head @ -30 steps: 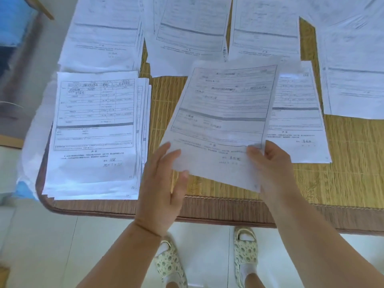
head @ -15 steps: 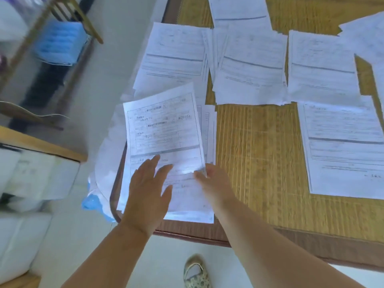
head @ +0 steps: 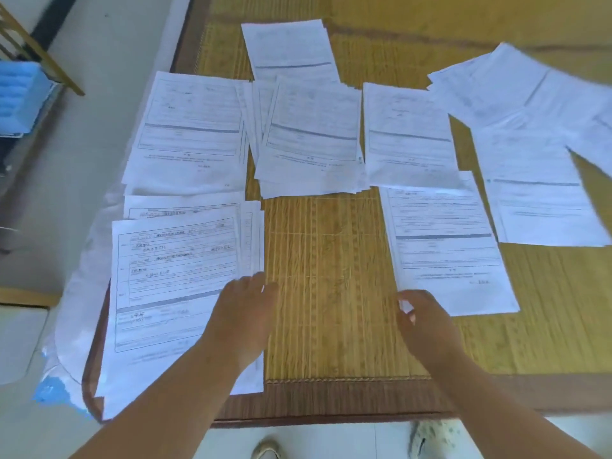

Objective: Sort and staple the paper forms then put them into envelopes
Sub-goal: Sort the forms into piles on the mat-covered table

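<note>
Several piles of printed paper forms lie on a bamboo-mat table (head: 331, 276). The near-left pile (head: 172, 276) carries a form laid slightly askew on top. My left hand (head: 243, 313) rests at that pile's right edge, fingers relaxed, holding nothing. The near-right pile (head: 443, 246) lies to the right of the bare mat. My right hand (head: 422, 318) is at its near-left corner, fingers loosely curled around the corner of the top sheet; the grip is blurred. Other piles lie behind: back left (head: 188, 134), back middle (head: 311, 140), back right (head: 407, 134).
More sheets fan out at the far right (head: 536, 160) and one pile lies at the far back (head: 288, 48). The table's brown front edge (head: 331, 402) is near my feet. A white plastic bag (head: 79, 293) hangs over the left edge. A blue crate (head: 20, 101) stands on the floor, left.
The form I carried with both hands now lies on the near-left pile. My right hand has let go and moved right to the near-right pile's corner. The view has shifted right.
</note>
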`<state>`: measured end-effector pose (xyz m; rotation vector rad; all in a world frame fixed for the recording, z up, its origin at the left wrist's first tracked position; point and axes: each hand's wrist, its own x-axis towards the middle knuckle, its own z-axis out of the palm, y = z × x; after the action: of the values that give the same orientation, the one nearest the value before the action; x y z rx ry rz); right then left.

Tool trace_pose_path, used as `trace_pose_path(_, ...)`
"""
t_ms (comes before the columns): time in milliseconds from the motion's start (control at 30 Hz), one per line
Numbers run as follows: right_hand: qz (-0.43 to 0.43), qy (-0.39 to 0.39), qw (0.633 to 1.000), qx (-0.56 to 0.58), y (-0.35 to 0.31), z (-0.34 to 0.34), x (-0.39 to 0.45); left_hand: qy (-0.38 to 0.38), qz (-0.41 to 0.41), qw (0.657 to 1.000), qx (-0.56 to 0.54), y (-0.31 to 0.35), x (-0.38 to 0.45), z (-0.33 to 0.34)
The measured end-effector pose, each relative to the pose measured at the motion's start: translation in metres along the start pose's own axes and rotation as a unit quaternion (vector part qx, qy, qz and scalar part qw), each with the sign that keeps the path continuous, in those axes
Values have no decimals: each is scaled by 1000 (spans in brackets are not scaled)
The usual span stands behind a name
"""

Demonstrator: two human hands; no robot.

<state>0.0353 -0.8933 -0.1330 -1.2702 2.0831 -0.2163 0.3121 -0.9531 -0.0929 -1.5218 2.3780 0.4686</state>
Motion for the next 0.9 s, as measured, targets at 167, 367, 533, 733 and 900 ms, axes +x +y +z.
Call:
trace_pose_path(167,0,85,996,-34,76,-68,49,-9,-47,964,-263,117,55,2)
trace_pose_path(367,-44,-8,994,-102,164,-129,98,6,-351,750,-560,214,133,8)
trace_pose_path(533,-49,-81,995,-20,182,-154,116,-15,-419,721,-552,241,163,4)
trace_pose_path(733,-66,-130,987,59,187,-175,125,27,-393,770,-503,268,162,4)
trace_pose_path(900,19,-197,944,264,175,-200,132,63,-388,777,-492,279,148,-21)
